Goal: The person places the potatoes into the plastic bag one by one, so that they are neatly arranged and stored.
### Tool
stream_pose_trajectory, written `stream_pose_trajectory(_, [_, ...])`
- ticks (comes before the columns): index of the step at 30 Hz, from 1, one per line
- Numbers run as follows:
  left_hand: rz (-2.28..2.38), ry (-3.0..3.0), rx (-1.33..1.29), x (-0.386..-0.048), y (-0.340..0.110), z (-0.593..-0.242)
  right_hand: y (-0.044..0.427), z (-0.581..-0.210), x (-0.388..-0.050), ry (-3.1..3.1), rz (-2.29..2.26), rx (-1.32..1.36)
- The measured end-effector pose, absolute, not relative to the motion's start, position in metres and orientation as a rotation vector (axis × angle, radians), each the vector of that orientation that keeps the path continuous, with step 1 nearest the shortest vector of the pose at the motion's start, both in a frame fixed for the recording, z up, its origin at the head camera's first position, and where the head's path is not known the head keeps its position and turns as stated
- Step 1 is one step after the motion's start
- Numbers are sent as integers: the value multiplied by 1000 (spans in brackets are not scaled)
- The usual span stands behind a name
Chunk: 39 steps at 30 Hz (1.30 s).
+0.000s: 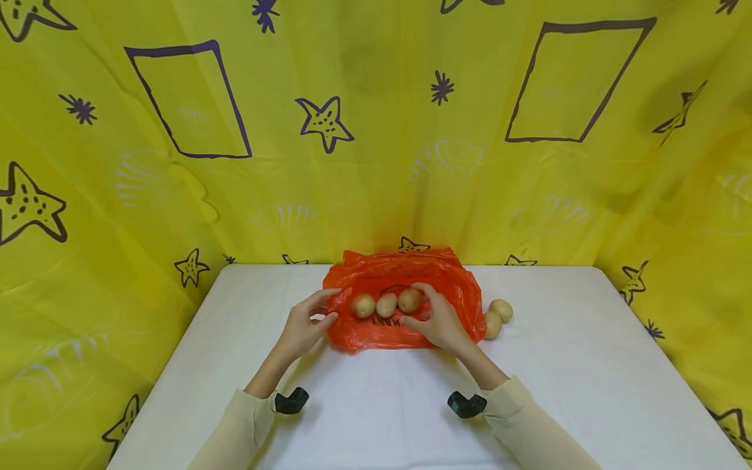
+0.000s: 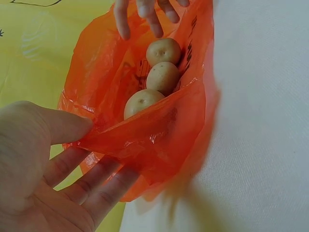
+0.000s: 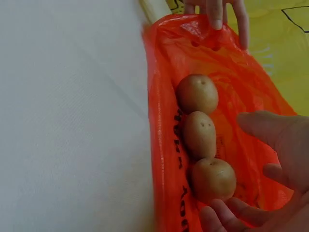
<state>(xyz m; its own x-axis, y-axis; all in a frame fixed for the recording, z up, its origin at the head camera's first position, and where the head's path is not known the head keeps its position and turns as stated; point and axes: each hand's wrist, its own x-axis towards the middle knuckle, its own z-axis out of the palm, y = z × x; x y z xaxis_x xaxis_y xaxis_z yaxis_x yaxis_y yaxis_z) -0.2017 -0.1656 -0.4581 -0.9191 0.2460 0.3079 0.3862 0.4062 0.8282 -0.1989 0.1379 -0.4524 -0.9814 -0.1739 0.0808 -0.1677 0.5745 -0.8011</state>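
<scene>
Your left hand is spread loosely at the near end of the red bag, thumb and fingers apart, touching the plastic without clenching it. Between your two hands the bag lies on the white table with its mouth open, and three potatoes rest inside in a row: the left potato, the middle potato and the right potato. Your right hand hovers around that last one, thumb and fingers parted; it looks released, though you cannot tell whether a fingertip brushes the skin.

Beyond your right hand, just outside the bag, sit the front loose potato and the back loose potato. If the work is bagging potatoes, it seems over halfway: three in, two left.
</scene>
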Motion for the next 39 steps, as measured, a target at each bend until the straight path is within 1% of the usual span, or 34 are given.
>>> stream_pose_trajectory(18, [-1517,-2523,-546,-203,-164,-458,154,-424,-173,2642,-1551,-631])
stream_pose_trajectory(29, [-1520,-2499,-558,-203,-162,-459,167,-420,-164,2739,-1662,-862])
stream_pose_trajectory(39, [-1528,-2498,-600,-205,-167,-461,179,-420,-162,2843,-1671,-887])
